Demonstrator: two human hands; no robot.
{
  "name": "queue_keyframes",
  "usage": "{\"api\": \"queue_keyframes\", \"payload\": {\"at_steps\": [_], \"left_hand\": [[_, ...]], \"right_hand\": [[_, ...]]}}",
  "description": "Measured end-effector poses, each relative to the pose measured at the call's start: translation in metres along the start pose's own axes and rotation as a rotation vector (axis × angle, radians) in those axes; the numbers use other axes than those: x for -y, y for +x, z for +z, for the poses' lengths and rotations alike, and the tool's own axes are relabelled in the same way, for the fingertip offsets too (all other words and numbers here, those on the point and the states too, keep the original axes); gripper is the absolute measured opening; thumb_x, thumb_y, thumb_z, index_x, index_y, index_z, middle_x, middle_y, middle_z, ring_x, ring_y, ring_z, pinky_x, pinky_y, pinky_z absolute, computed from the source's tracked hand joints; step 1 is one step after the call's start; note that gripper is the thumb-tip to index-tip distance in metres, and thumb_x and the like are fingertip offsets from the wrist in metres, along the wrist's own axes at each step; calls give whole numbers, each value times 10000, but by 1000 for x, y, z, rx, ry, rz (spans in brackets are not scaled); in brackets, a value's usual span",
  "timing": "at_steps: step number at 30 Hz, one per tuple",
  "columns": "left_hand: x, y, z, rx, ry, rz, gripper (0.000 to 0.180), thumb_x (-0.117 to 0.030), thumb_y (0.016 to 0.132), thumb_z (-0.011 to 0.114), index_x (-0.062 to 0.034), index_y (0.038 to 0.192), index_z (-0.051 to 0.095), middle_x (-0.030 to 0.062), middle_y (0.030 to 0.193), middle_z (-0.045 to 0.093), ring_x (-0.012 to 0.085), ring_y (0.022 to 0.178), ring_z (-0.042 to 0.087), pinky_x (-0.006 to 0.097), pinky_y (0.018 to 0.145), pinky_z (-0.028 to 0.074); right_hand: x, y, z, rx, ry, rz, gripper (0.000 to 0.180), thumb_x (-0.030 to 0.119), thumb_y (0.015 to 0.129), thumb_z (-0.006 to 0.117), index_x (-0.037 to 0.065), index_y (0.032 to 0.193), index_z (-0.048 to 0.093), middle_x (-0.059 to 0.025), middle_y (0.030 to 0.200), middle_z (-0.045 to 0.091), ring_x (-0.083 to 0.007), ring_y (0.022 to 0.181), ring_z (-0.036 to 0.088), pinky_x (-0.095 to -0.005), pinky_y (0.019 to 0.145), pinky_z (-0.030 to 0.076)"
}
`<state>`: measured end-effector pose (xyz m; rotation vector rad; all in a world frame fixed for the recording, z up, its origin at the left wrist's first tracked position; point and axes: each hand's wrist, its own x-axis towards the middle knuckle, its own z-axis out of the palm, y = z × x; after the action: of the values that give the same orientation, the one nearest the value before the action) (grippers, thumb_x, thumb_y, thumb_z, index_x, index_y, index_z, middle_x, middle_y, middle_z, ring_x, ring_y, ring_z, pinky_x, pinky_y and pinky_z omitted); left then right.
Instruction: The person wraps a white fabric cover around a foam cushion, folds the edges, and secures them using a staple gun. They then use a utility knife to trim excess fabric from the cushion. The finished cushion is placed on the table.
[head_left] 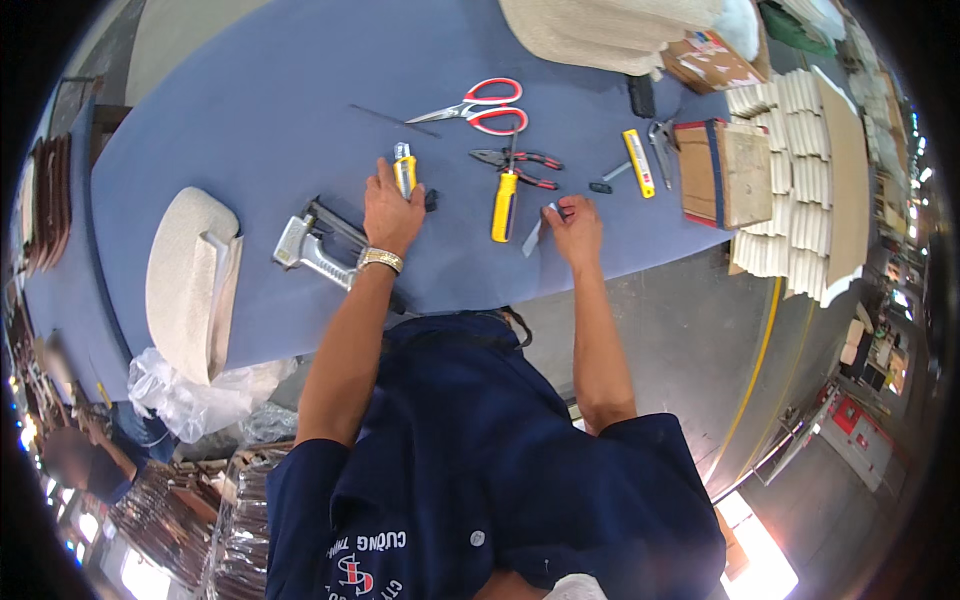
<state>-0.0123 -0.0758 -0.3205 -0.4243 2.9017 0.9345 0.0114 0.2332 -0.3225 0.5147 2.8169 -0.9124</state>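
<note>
My left hand (393, 212), with a watch at the wrist, rests on the blue table, its fingers closed round a yellow utility knife (404, 168). In a pinch, my right hand (578, 232) holds a thin grey knife blade (532, 238) near the table's front edge. Between the hands lies a yellow-handled screwdriver (504, 208), its shaft over red-and-black pliers (530, 165). Red-handled scissors (490, 107) lie farther back. Left of my left forearm is a silver staple gun (318, 255). A second yellow utility knife (638, 163) and a small black piece (600, 188) lie right of my right hand.
Beige padded pieces (190, 270) sit at the table's left, with more (600, 30) at the back. A cardboard box (735, 172) and stacked white pieces (795, 190) stand at the right. Plastic wrap (200, 395) hangs below the left edge. Another person (90, 465) is at lower left.
</note>
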Motion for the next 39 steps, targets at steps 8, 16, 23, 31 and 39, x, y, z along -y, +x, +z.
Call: {"api": "queue_keyframes", "payload": {"at_steps": [8,16,23,31,39], "left_hand": [[-14,-8,-14,-52,-110,277,449,-126,900,721,-52,1336,640,150,1115,621,339,951,617,452,877,523],[-17,-23,4,78,27,374,491,-157,831,790,-89,1302,667,134,1281,619,336,1081,605,431,919,519],[-90,-38,-25,348,-486,363,366,-201,887,773,-66,1225,730,157,1083,736,315,1007,694,405,883,535],[-88,-54,-36,568,-661,223,393,-90,885,767,-51,1272,712,92,840,751,142,778,690,308,785,550],[-44,-58,-81,494,-558,112,495,-23,912,735,-49,1395,632,22,892,718,83,854,643,277,848,530]], "right_hand": [[-16,4,12,50,-44,-112,272,196,791,842,29,957,705,-136,972,668,-305,928,673,-423,797,547],[-7,2,-28,250,453,180,189,133,872,791,30,976,671,-81,830,708,-198,793,683,-340,715,527],[16,-23,-53,328,1068,177,235,61,908,765,67,1066,591,-14,843,699,-98,769,660,-267,698,507],[54,-44,-23,331,1138,92,255,61,918,772,49,1083,578,-29,900,703,-80,792,654,-237,710,522],[-33,23,-48,-239,38,-202,398,82,839,767,126,1223,672,-126,1083,637,-342,985,648,-448,827,539]]}}
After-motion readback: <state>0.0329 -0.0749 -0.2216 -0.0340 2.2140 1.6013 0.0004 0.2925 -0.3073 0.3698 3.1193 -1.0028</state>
